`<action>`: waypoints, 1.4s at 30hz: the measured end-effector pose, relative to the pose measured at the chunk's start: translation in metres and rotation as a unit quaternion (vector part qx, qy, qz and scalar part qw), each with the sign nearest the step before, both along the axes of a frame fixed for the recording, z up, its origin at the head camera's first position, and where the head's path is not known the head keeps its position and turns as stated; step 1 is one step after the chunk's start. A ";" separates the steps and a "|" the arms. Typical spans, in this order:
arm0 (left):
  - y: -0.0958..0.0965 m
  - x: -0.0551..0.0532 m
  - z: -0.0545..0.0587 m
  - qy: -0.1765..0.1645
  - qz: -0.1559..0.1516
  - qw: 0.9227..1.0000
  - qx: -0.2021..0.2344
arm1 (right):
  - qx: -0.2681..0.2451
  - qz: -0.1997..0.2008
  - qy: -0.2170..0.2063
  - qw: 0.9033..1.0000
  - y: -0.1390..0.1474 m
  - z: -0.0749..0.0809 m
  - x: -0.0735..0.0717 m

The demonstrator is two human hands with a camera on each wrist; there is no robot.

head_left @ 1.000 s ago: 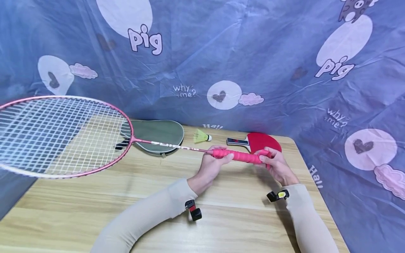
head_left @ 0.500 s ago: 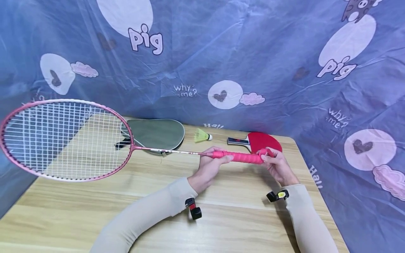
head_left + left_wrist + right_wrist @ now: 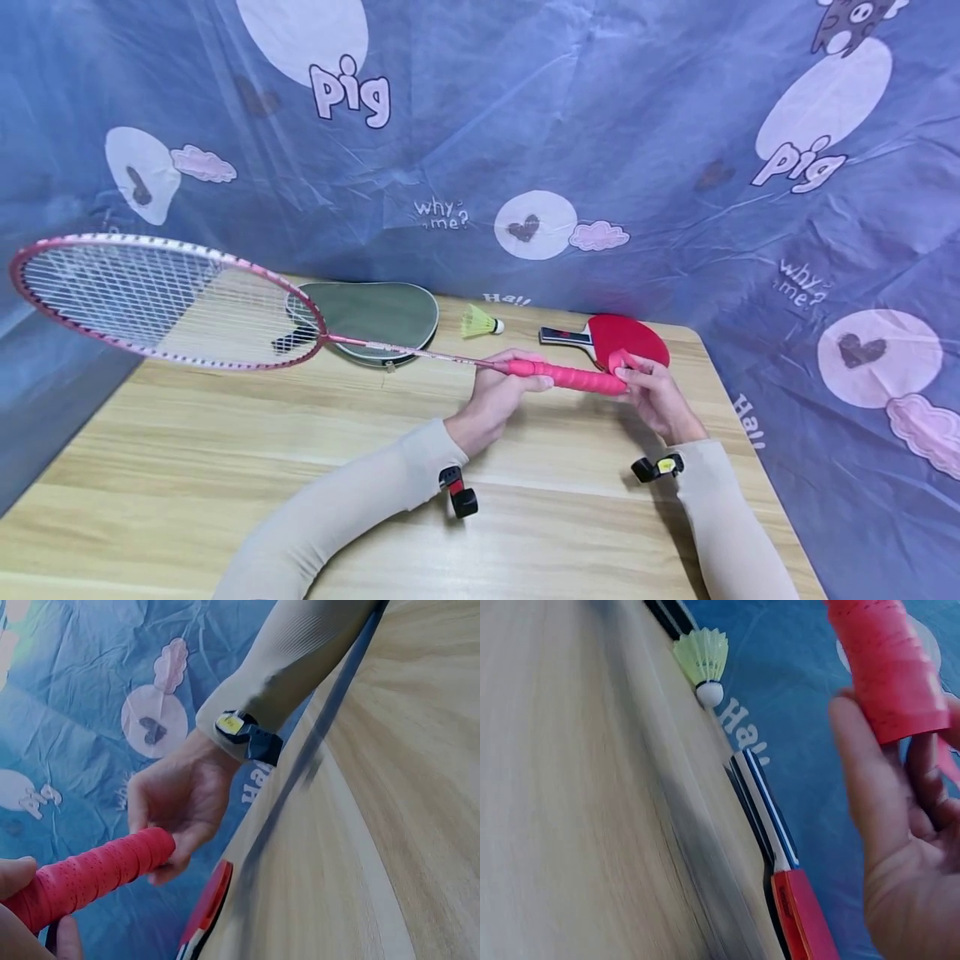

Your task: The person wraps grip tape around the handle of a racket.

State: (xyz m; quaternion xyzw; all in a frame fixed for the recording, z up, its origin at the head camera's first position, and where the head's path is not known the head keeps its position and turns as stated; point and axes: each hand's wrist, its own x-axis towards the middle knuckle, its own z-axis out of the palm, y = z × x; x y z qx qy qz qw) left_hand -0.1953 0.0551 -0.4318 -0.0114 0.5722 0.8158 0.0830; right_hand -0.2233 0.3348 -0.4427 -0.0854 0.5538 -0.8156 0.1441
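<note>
The racket (image 3: pixel 420 351) is held above the table (image 3: pixel 225 467). Its pink grip (image 3: pixel 570 377) is clasped near the shaft by the left hand (image 3: pixel 498 396); the butt end is pinched by the right hand (image 3: pixel 652 392).

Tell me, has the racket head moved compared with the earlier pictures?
Yes. The racket head has tilted flatter and shifted right, toward the green cover lying fixed on the table.

A light wooden bench (image 3: pixel 225 467) is sitting against a blue cartoon-printed cloth backdrop (image 3: pixel 525 108). The cloth is hanging wrinkled, wrapping round both sides under soft, even light.
</note>
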 end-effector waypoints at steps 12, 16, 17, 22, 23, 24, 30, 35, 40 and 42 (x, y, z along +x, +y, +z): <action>-0.002 -0.018 -0.004 0.007 0.004 0.993 0.118 | -0.107 0.068 -0.065 0.990 -0.011 -0.018 0.004; 0.000 -0.018 -0.006 0.015 0.045 0.991 0.125 | -0.139 0.070 -0.050 0.987 -0.021 -0.026 0.009; 0.000 -0.017 -0.007 0.016 0.056 0.992 0.115 | -0.142 0.060 -0.046 0.987 -0.023 -0.027 0.010; 0.003 -0.011 -0.013 0.014 0.092 0.995 0.021 | -0.135 0.004 -0.036 0.990 -0.030 -0.029 0.014; 0.004 -0.009 -0.014 0.016 0.092 0.996 0.009 | -0.131 -0.005 -0.032 0.991 -0.031 -0.029 0.015; 0.004 -0.008 -0.014 0.018 0.092 0.996 -0.002 | -0.126 -0.011 -0.028 0.992 -0.031 -0.028 0.015; 0.002 -0.005 -0.010 0.030 0.075 0.996 -0.039 | -0.079 -0.034 -0.034 0.996 -0.039 -0.026 0.018; -0.002 -0.006 -0.005 0.034 0.073 0.996 -0.039 | -0.035 -0.088 -0.096 0.991 -0.048 -0.025 0.017; -0.002 -0.007 -0.002 0.045 0.068 0.996 -0.027 | -0.022 -0.095 -0.133 0.986 -0.048 -0.027 0.016; -0.003 -0.008 -0.001 0.048 0.062 0.997 -0.015 | -0.023 -0.088 -0.143 0.986 -0.047 -0.028 0.017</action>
